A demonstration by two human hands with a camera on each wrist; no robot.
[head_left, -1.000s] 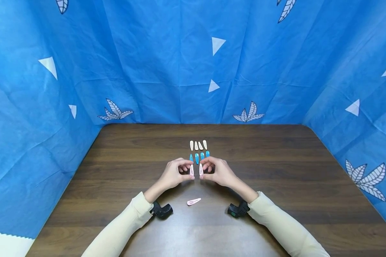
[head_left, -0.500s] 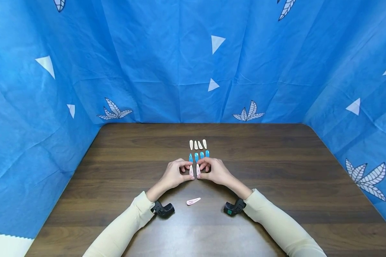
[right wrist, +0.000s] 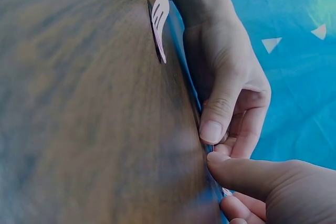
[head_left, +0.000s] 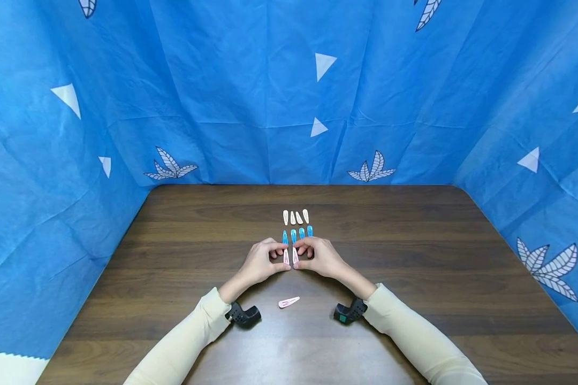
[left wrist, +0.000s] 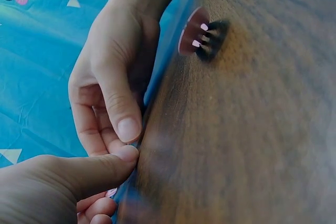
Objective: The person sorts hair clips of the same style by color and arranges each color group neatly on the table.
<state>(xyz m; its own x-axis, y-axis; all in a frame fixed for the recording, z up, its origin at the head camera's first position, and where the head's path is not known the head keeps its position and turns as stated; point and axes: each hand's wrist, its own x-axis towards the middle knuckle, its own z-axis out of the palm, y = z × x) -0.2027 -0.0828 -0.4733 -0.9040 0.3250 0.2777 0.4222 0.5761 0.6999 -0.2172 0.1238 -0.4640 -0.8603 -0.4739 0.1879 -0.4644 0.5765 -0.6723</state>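
In the head view my left hand (head_left: 260, 260) pinches a pink snap hair clip (head_left: 286, 257) between thumb and fingers, against the tabletop. Close beside it, my right hand (head_left: 321, 258) pinches a second pink snap hair clip (head_left: 296, 256) the same way. Both clips stand lengthwise and side by side, a small gap between them. Nearer to me lies a loose pink hair clip (head_left: 289, 302), slanted. Just beyond the fingers is a row of blue hair clips (head_left: 302, 233), partly covered by the hands. In both wrist views the thumbs nearly meet, and the held clips are mostly hidden.
Behind the blue row, several cream-white hair clips (head_left: 293, 217) form another row. Everything lies on a dark wood-grain table (head_left: 414, 256). A blue printed curtain (head_left: 270, 96) hangs around its back and sides. Each wrist wears a black camera (head_left: 349, 311).
My right hand has moved left, bringing its pink hair clip closer to the one in my left hand. My left hand and the loose pink clip have barely moved.
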